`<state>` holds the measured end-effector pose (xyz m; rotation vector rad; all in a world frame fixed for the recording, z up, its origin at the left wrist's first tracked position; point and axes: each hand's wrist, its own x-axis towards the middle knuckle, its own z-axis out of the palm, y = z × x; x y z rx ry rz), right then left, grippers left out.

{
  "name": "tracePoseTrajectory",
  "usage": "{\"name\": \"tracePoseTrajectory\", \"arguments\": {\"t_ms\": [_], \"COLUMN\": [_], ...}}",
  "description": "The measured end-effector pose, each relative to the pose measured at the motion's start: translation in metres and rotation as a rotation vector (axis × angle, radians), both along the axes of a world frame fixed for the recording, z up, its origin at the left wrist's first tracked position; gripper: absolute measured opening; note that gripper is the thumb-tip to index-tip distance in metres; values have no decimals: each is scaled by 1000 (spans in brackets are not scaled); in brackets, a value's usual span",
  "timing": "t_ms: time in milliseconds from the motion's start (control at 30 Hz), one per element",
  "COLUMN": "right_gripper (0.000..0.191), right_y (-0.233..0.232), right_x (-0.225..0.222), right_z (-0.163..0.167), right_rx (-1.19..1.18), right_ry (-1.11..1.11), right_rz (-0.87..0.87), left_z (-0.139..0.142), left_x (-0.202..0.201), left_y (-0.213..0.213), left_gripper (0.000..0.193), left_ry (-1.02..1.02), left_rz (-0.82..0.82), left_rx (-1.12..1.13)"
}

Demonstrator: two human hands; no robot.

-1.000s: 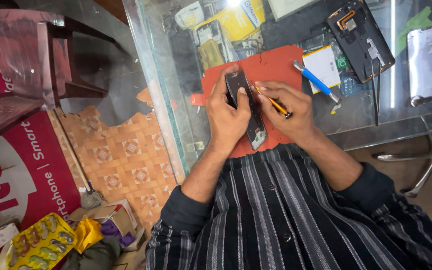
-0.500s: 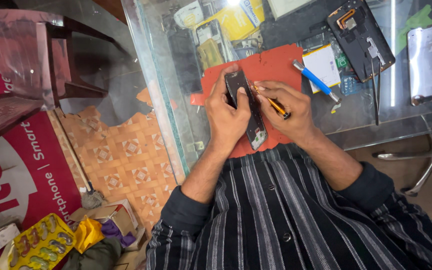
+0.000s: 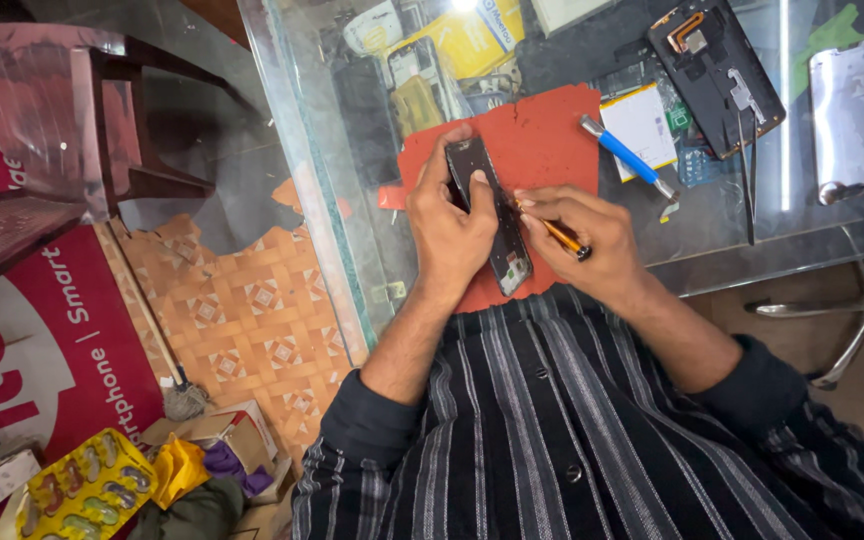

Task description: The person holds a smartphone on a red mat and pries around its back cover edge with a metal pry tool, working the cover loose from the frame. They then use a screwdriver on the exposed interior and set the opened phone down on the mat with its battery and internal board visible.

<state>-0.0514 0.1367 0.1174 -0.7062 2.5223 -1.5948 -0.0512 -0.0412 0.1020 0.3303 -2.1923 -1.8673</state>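
- Head view: the left hand (image 3: 452, 235) grips a dark opened phone (image 3: 489, 215), fingers curled round its edge, thumb on top.
- The right hand (image 3: 592, 240) is closed on an orange-handled tool (image 3: 562, 237), its tip at the phone's edge, between both hands.
- Beneath the hands lies a red mat (image 3: 542, 140) on the glass tabletop (image 3: 712, 240).
- Just beyond the right hand lies a blue screwdriver (image 3: 624, 155).

Colours around the red work mat

The red work mat (image 3: 537, 140) lies on greenish-edged glass; right of it, a blue-handled screwdriver (image 3: 624, 155); below it, a black shirt (image 3: 552, 430) with grey stripes; left, orange patterned floor tiles (image 3: 242, 300) (white diamond centres).
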Motion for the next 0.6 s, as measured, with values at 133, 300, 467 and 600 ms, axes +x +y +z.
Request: {"name": "tracePoseTrajectory", "arguments": {"t_ms": [133, 300, 467, 600], "right_gripper": [13, 16, 16, 15], "right_y": [2, 4, 4, 4], "right_x": [9, 12, 12, 12], "right_z": [-9, -17, -17, -16], "right_rx": [-78, -73, -80, -49], "right_ry": [23, 7, 21, 53], "right_rz": [-40, -69, -62, -54], "left_z": [-2, -2, 0, 1], "left_x": [0, 0, -1, -1], "left_y": [0, -1, -1, -1], "left_gripper": [44, 42, 43, 42], "left_ry": [27, 36, -2, 58], "left_rz": [-5, -3, -8, -11], "left_rx": [39, 40, 69, 50]}}
